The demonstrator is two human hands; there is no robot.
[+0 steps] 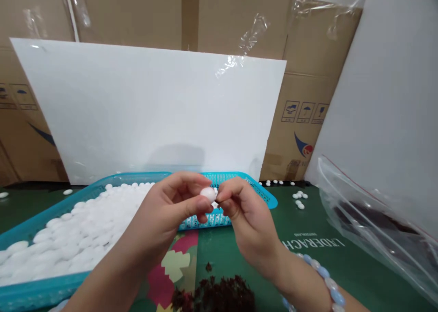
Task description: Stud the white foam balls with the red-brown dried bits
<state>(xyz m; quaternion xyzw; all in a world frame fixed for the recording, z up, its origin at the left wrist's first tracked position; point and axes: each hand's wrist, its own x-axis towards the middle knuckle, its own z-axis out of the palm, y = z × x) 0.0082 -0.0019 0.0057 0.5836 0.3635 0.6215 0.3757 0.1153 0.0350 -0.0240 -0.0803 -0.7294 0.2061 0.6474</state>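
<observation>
Piece (208,194), white and rounded, clamped between thumb and fingers of left hand (174,200), in front of the smaller turquoise basket (265,194). Right hand (246,211) with fingertips pinched together at its side, any contents too small to tell. At left, large turquoise basket (44,290) heaped with white pieces (85,230). At right, clear bag (330,202) with dark brown material (379,223) inside.

Large white lettering (315,242), apparently LÄDERACH, stands on the green sheet (369,280), with smaller SWITZERLAND (305,235) above it. The cardboard (318,81) bears framed signs at right: a handling pictogram (290,110), an umbrella (306,112) and a glass (320,113). Another umbrella sign (23,96) shows at left. Print under the blue-and-red logo (303,145) is unreadable.
</observation>
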